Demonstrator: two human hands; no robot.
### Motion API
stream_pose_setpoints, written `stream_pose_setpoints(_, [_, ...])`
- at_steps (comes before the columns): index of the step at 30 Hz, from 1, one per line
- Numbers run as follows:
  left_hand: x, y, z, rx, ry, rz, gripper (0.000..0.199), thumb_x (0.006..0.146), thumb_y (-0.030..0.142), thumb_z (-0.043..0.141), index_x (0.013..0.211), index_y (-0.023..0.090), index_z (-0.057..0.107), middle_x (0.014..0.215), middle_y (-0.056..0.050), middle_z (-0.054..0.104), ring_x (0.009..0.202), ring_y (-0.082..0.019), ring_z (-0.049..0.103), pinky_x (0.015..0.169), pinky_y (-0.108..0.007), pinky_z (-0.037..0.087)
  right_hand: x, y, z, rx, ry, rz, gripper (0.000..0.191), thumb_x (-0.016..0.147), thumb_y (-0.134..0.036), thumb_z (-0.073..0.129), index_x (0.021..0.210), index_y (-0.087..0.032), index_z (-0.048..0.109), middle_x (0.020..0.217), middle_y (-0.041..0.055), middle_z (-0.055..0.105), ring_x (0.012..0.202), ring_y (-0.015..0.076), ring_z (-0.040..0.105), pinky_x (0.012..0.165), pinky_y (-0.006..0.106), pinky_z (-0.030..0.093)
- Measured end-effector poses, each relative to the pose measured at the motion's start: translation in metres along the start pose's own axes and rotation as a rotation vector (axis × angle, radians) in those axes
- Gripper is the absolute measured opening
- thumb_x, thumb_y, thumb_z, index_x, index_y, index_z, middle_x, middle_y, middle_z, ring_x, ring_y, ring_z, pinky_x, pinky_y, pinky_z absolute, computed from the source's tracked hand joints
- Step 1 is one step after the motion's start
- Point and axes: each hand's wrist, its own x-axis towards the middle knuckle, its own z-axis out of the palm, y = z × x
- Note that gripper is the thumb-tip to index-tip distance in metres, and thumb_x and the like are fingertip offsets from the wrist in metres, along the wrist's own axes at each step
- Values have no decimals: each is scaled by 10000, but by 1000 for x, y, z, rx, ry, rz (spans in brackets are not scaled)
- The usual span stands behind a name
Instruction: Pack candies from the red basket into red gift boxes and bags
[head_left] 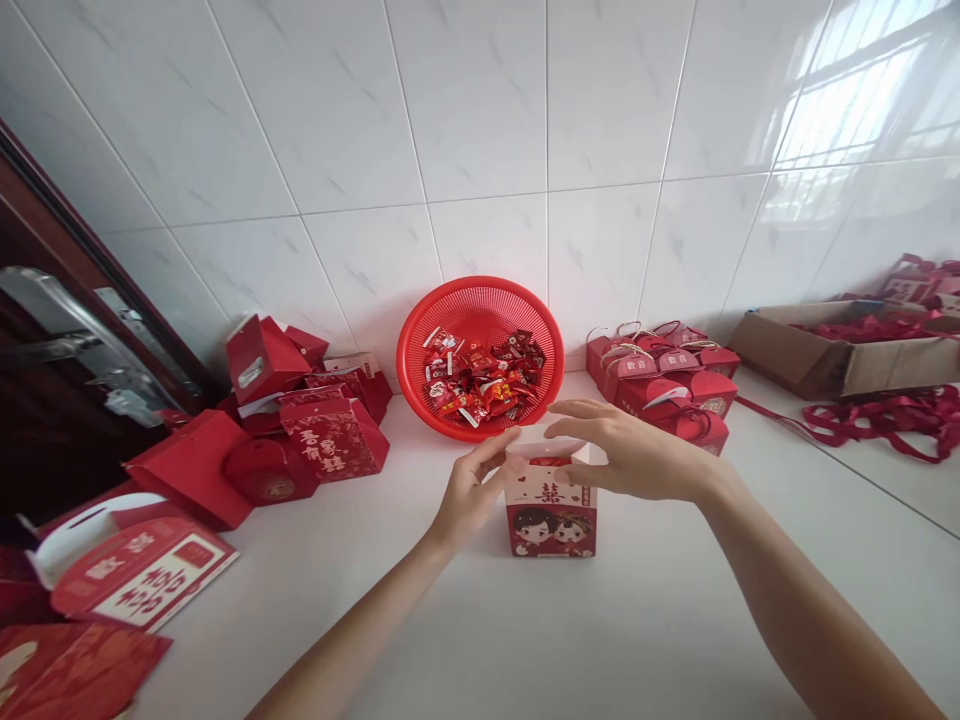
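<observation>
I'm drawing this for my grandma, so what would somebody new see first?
Probably the big red basket of wrapped sweets, in the middle near the tiled wall. Just in front, the left hand and right hand are at a small open box with cartoon faces. Red boxes crowd both sides.

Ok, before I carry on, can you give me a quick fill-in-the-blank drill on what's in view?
1. The gift box between the left hand and the right hand shows ____ large cartoon faces on its front.
2. The wrapped sweets lie in a round plastic basket coloured ____.
3. The brown cardboard box reaches the picture's ____ edge.
4. The wall behind the table is covered with ____.

Missing words: two; red; right; tiles.
</observation>
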Motion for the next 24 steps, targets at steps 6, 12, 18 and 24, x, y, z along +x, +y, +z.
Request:
stream_pose_setpoints(6, [3, -7, -9, 112, 175, 110, 482, 767, 504, 764, 1109, 164, 766, 1128, -118, 765, 1041, -273, 711, 933, -376, 567, 1, 9, 3, 43, 29, 116, 736, 879, -444, 646, 1534, -276, 357, 1448, 127, 555, 1285, 329, 572, 986, 432, 511])
stream_pose_setpoints(12, [7, -14, -18, 131, 368, 251, 487, 768, 490, 768, 1134, 170, 733, 923, -74, 774, 872, -206, 712, 876, -334, 564, 18, 19, 20, 204, 0, 100, 551, 914, -416, 595, 1420, -220, 496, 1118, 116, 736, 1003, 261, 710, 853, 369, 550])
stream_pose_setpoints(18, [7, -12, -20, 98, 310, 292, 526, 798, 502, 740, 1215, 187, 679, 907, -58, 742, 867, -201, 690, 814, -306, 553, 27, 21, 28, 307, 252, 8, 168, 926, -268, 536, 947, -191, 683, 839, 49, 742, 743, 180, 676, 712, 288, 523])
stream_pose_setpoints(24, [10, -13, -25, 126, 155, 176, 490, 804, 542, 720, 1134, 182, 694, 1128, -102, 724, 1047, -254, 669, 905, -330, 521, 27, 22, 30, 184, 110, 38, 165, 914, -211, 515, 1026, -198, 635, 862, 64, 746, 789, 215, 704, 704, 306, 512])
